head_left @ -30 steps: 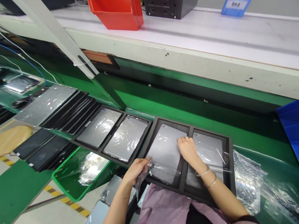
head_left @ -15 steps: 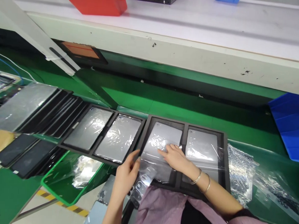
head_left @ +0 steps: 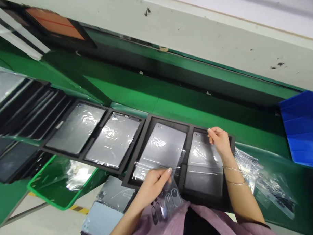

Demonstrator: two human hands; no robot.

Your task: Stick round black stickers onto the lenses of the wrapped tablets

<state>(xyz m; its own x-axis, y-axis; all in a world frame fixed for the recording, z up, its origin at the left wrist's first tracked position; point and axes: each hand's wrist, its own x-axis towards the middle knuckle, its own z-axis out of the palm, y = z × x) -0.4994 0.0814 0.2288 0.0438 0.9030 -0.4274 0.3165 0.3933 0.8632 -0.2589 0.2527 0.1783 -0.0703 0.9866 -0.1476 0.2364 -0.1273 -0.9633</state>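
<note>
Before me is a dark foam tray (head_left: 189, 137) holding two grey tablets, backs up, each with a round camera at its upper left. Clear film covers the left tablet (head_left: 162, 147) and the right tablet (head_left: 201, 182). My left hand (head_left: 155, 181) is closed on a clear plastic sheet (head_left: 170, 198) with dark-outlined ovals, over the tray's near edge. My right hand (head_left: 219, 142) hovers by the right tablet's upper right corner, thumb and fingers pinched together. Whatever may be between those fingertips is too small to make out.
Left of my tray sits a second tray (head_left: 98, 137) with two film-covered tablets. Dark trays (head_left: 31, 103) are stacked farther left. A green bin (head_left: 47, 194) with plastic scraps is below. Plastic bags (head_left: 274, 190) lie right, near a blue bin (head_left: 300, 129). A white shelf (head_left: 200, 40) overhangs the bench.
My right hand has lifted off the left tablet and moved right and away from me, now pinched. My left hand has moved right with the plastic sheet. The view has shifted.
</note>
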